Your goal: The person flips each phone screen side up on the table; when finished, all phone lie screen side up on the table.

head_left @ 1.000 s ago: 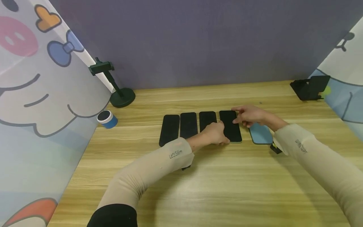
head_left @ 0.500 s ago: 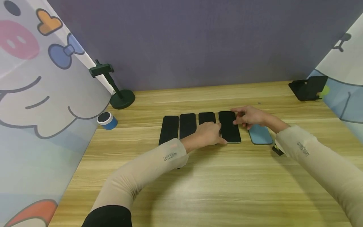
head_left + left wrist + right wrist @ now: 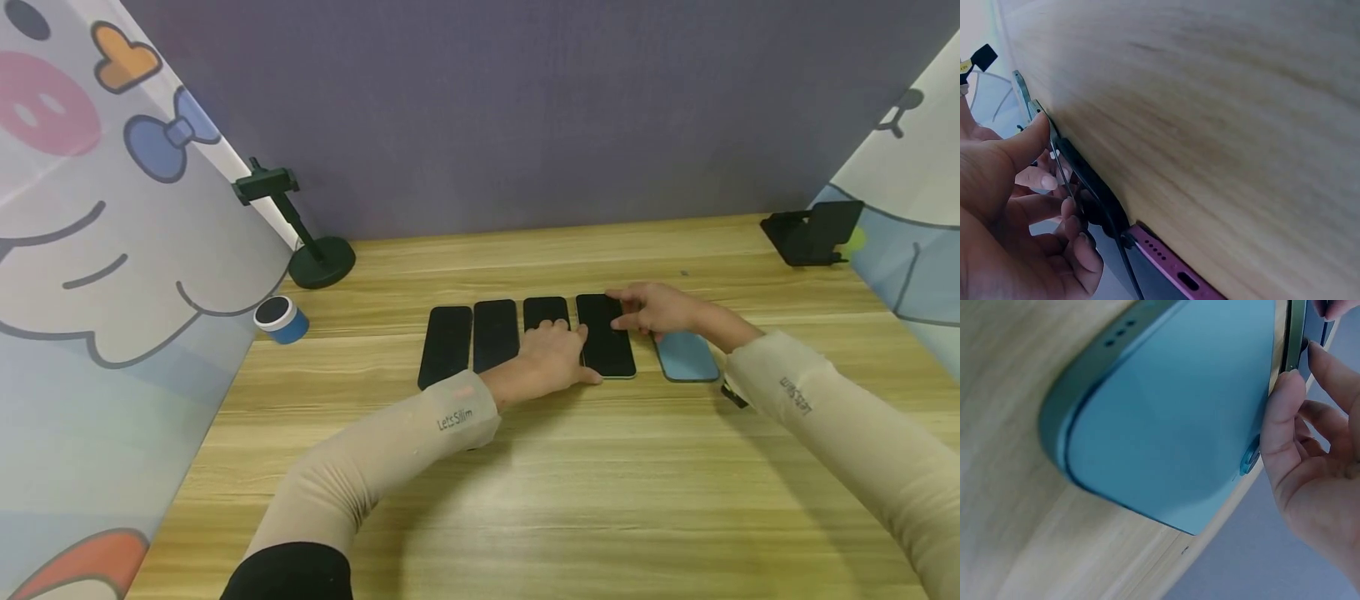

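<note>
Several black-screened smartphones lie side by side on the table in the head view. At the rightmost black smartphone [image 3: 606, 337], my left hand [image 3: 543, 358] has its thumb on the lower edge and its index finger by the left side. Its other fingers cover part of the third smartphone [image 3: 544, 310]. My right hand [image 3: 656, 308] holds the same rightmost phone by its upper right corner, thumb on the side and index finger at the top. Beneath the right hand lies a light blue smartphone [image 3: 686, 357], back up, shown large in the right wrist view [image 3: 1166, 419].
Further left lie two more black smartphones, the first [image 3: 446, 346] and the second [image 3: 496, 332]. A dark green stand [image 3: 321, 260] and a blue-white jar [image 3: 282, 319] are at the left. A black folding stand [image 3: 813, 235] sits at the back right. A small black item [image 3: 733, 395] is beside the right sleeve.
My left hand has shifted slightly left, its fingers now more over the third smartphone. The right hand stays at the rightmost phone's upper right corner. The phones look nearly unmoved.
</note>
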A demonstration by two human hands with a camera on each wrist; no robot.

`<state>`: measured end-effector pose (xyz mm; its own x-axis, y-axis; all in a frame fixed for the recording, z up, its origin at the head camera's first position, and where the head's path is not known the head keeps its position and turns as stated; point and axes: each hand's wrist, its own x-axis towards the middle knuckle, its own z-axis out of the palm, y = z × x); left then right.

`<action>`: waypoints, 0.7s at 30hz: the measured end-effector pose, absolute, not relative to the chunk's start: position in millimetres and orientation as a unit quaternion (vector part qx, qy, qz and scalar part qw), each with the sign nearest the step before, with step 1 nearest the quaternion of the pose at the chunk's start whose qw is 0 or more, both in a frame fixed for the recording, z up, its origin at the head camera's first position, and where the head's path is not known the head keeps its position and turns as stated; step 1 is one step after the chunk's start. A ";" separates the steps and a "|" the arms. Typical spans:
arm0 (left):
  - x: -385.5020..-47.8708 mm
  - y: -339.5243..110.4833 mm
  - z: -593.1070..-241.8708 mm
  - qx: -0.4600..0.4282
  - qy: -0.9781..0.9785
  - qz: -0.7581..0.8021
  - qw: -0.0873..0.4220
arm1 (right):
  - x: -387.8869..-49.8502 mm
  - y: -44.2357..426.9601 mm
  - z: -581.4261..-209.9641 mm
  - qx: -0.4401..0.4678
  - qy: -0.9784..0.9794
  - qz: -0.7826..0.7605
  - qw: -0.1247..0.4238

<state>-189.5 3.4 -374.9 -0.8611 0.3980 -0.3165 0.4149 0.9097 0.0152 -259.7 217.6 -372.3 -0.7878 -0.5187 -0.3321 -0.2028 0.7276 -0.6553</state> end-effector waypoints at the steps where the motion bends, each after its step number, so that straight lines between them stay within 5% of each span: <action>1: -189.7 3.3 -374.7 0.210 0.964 -0.026 0.158 | -259.8 217.4 -372.1 -0.201 0.893 -0.310 0.257; 21: -191.9 0.0 -373.6 0.206 0.965 -0.014 0.163 | -263.9 214.2 -372.3 -0.190 0.882 -0.337 0.268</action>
